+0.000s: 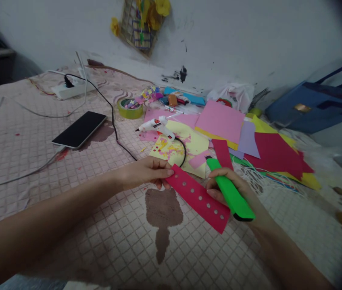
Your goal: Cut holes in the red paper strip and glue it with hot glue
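Note:
My left hand (155, 172) pinches the upper left end of a red paper strip (195, 196) between thumb and fingers. A row of several small round holes or pale dots runs along the strip. My right hand (230, 185) grips a chunky bright green hand tool (230, 191) with a dark tip and a black rear end; its exact kind I cannot make out. The tool slants over the right side of the strip, and my right fingertips are at the strip's upper edge. Beyond the hands, a white glue gun (159, 125) lies on a stained yellow sheet (193, 141).
A phone (80, 129) with a charging cable and a power strip (74, 89) lie to the left. Behind are a tape roll (130, 108) holding small pieces, pink sheets (219, 121), red sheets (275, 153) and white string (257, 177). A blue bag (316, 104) is at the right.

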Demonstrator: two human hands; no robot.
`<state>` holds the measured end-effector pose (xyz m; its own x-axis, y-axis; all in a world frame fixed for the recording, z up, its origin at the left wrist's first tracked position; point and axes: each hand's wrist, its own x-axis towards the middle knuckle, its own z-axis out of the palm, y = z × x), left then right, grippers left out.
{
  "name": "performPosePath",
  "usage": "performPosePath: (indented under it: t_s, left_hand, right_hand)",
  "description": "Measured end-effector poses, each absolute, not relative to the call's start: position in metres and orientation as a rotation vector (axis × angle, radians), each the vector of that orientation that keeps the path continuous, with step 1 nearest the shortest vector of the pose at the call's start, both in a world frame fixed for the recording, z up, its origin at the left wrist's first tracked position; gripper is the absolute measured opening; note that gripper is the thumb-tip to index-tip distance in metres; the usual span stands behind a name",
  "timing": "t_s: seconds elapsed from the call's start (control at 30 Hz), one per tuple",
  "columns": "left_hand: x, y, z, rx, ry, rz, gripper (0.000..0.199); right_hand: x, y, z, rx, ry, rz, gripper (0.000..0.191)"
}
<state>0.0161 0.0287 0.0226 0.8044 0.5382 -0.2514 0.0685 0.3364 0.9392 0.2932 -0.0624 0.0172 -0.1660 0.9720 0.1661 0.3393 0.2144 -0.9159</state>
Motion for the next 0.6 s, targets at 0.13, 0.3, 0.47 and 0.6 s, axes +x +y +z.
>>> performPosePath:
  t_s: [0.13,0.3,0.47,0.6]
  left_hand:
    - [0.0167,0.0272,0.0221,1.173,0.602,0.314,0.034]
    - [0.0174,0.0257,0.0208,1.133,0.600,0.306,0.031]
    - [0.0191,0.0234,0.0188,1.110,0.568,0.286,0.034]
    - [0.0202,0.0218,0.0178,1.108,0.550,0.279,0.038]
  right_hand:
    - [0.2875,-0.0665,0.0157,-1.248,-1.648,0.975,0.030]
    - [0.2863,-0.0690,0.0159,-1.241,-1.661,0.999,0.030]
    - [0.2856,-0.0690,0.0192,-1.238,-1.711,1.024,0.027]
    - [0.2822,-0.0693,0.0201,-1.231,-1.739,1.051,0.025]
